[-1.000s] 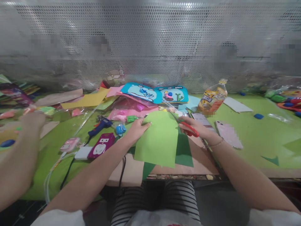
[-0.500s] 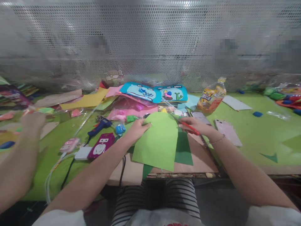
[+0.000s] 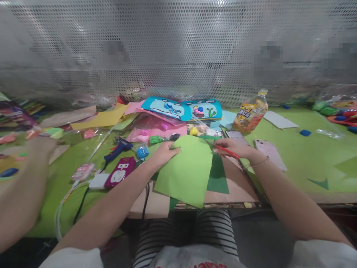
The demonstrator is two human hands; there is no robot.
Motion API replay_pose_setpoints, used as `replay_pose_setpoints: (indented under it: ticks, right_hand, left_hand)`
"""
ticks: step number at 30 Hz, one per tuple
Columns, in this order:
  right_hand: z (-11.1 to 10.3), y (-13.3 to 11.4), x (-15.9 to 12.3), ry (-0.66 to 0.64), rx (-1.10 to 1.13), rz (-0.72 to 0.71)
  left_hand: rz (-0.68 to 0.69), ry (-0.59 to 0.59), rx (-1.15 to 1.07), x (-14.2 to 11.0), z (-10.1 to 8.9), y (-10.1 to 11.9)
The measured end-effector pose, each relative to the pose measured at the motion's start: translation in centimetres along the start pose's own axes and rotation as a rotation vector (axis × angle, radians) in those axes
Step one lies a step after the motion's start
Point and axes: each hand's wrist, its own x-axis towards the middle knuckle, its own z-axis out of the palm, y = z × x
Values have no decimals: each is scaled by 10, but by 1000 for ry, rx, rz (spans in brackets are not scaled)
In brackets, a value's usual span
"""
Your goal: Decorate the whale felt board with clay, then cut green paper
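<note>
A light green sheet of paper (image 3: 185,171) with a rounded top edge is held up over the table's front. My left hand (image 3: 166,152) pinches its upper left edge, thumb on top. At the sheet's right edge my right hand (image 3: 232,147) grips red-handled scissors (image 3: 229,152); their blades are mostly hidden by the hand and paper. A dark green sheet (image 3: 219,174) lies beneath, on a light brown board (image 3: 237,182). Behind the paper lie bits of green (image 3: 156,139) and yellow clay (image 3: 193,130).
Left of the paper are a blue glue gun (image 3: 118,149), a purple power strip (image 3: 121,172) and cables. An open blue picture book (image 3: 167,108) lies behind. To the right are a snack bag (image 3: 251,113) and a phone (image 3: 269,153). Another person's arm (image 3: 33,178) reaches in at far left.
The light green paper has turned slightly, its lower edge shifting down and left. My right hand with the scissors has moved a little to the right.
</note>
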Motion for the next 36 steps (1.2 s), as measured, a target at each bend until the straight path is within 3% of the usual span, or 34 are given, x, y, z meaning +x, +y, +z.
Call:
replay_pose_setpoints:
  ticks: [14, 22, 36]
  right_hand:
    - [-2, 8, -1, -46, -42, 22]
    - [0, 4, 1, 144, -113, 32]
    - [-3, 5, -1, -20, -87, -54]
  left_hand:
    - [-51, -53, 12, -1, 0, 1]
    - [-61, 6, -31, -1, 0, 1]
    - [-156, -85, -299, -6, 4, 7]
